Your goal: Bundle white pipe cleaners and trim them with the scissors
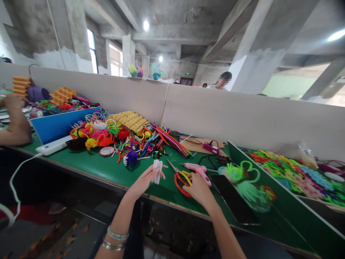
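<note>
My left hand [142, 183] pinches a small bundle of white fuzzy pipe cleaner [157, 171], held upright just above the green table [107, 169]. My right hand [198, 187] rests on the table over the red and yellow handles of a pair of scissors [180, 178], whose blades point to the back left. A pink glue gun [198, 169] lies right behind that hand, touching or nearly touching the fingers. A dark phone [233, 203] lies flat to the right of my right wrist.
A heap of coloured pipe cleaners and pompoms [126, 138] covers the table's back left, with yellow foam trays [130, 120]. A blue divider [58, 124] and a green divider [269, 194] bound my place. Another person's arm [14, 122] rests at left. A white power strip [52, 145] lies near the front edge.
</note>
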Demonstrator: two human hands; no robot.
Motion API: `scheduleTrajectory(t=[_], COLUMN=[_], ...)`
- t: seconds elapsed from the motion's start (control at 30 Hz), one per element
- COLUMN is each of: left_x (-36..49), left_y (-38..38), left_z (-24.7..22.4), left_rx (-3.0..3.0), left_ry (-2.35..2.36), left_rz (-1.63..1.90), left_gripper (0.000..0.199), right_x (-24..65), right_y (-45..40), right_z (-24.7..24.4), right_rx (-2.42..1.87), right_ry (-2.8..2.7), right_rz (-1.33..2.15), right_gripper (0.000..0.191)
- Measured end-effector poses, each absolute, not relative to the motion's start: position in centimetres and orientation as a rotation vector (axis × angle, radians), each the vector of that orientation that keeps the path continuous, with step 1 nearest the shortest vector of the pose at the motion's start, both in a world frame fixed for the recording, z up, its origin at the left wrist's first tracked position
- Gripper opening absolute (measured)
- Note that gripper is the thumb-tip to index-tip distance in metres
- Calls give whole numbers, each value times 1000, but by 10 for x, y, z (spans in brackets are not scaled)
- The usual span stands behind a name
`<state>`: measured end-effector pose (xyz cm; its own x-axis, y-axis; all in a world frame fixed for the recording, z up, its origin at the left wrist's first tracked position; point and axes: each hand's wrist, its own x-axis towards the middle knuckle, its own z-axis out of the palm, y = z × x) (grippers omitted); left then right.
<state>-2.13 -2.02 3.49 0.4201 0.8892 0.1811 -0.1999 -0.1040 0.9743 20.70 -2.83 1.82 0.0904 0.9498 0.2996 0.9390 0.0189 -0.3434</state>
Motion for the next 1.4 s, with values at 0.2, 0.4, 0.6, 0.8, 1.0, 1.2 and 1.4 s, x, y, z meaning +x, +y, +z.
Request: scheduleTrajectory(t=[0.2,0.4,0.6,0.8,1.0,1.2,1.4], left_x=[-26,-28,-24,-22,-26,-30,-33], left_y=[-14,-15,-15,-11,-13,-13,-14], left_z=[29,29,27,22,26,28,28], left_rx=[1310,1237,1308,1277,1270,1272,1283], left_ry=[665,635,562,561,577,607,606], left_rz=[1104,1131,1155,1166,1151,1138,1124], left_gripper=[44,37,26,26,30,34,34], right_x=[206,195,193,194,197,199,198], right_y=[-23,-22,-23,-27,-44,-47,-46], right_z=[21,28,29,23,30,32,31], right_rx=[-1730,-1375,-1302,-1373,-1429,-1448,-1417], right_ry=[-1786,-1587,-1600,-1695,-1968,-2046,-2018], right_rz=[190,351,353,258,257,413,526], right_gripper=[32,26,34,32,41,33,34])
